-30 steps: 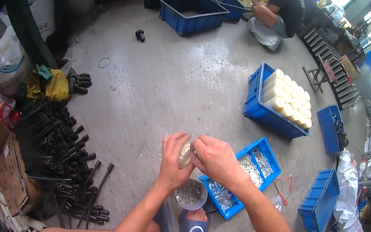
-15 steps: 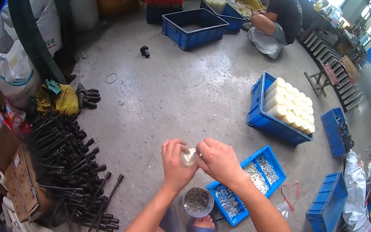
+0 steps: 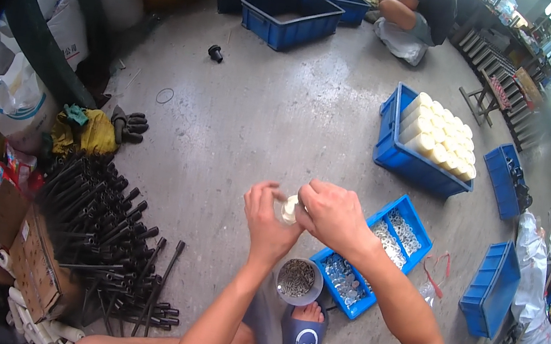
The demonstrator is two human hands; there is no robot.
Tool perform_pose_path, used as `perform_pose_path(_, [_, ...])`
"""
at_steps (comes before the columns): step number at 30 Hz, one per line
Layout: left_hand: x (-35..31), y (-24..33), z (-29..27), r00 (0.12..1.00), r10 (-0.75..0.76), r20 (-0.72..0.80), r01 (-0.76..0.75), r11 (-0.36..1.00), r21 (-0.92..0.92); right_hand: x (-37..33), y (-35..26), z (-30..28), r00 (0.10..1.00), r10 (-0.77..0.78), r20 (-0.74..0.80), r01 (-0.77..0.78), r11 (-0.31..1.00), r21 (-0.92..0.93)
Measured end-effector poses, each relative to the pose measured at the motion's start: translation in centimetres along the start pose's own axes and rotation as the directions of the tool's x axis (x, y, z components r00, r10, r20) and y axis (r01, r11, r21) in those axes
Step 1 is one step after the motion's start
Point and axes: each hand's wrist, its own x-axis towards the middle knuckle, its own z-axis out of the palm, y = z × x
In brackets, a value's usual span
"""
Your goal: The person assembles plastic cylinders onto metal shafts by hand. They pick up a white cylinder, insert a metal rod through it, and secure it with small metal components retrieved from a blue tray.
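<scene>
A short cream-coloured cylinder (image 3: 289,209) is held in my left hand (image 3: 268,225), whose fingers curl around its side. My right hand (image 3: 335,214) is closed against the cylinder's upper right, with its fingertips pinched together; what they hold, if anything, is hidden. Just below the hands stands a round tub (image 3: 319,272) of small metal pieces, probably screws. To its right, partly behind my right forearm, lies a blue divided tray (image 3: 421,219) with washers and small clear pieces in its compartments.
A blue crate (image 3: 407,162) packed with cream cylinders stands ahead on the right. Black rods (image 3: 100,231) lie heaped at left beside a cardboard box (image 3: 34,263). Farther off are an open blue crate (image 3: 286,33), a black fitting (image 3: 215,54) and a seated person (image 3: 424,8).
The whole view has tilted downward, so the floor things sit higher in the picture. Both hands stay together at the cylinder, with the fingers slightly shifted.
</scene>
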Motion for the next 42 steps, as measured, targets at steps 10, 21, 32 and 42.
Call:
perform_pose_path(10, [0.6,-1.9,-1.8,1.0,-0.02,0.006,0.02,0.999,-0.024,0.3,0.5,0.7,0.94,0.261,-0.221,-0.215,0.954,0.211])
perform_pose_path(21, [0.6,-4.1,-9.3,0.836,-0.549,0.016,0.363,0.531,-0.765,-9.4,-1.2,6.3,0.746,0.653,0.132,-0.539,0.476,0.695])
perform_pose_path(32, [-0.7,-0.7,-12.1,0.918,-0.373,0.132,0.288,0.403,-0.868,-10.2,-2.6,3.9,0.69,0.671,0.272,-0.35,-0.02,0.937])
perform_pose_path(42, [-1.5,2.5,-12.3,0.969,-0.184,0.166,0.226,0.381,-0.896,-12.2,-3.1,4.5,0.681,0.664,0.307,-0.255,-0.178,0.95])
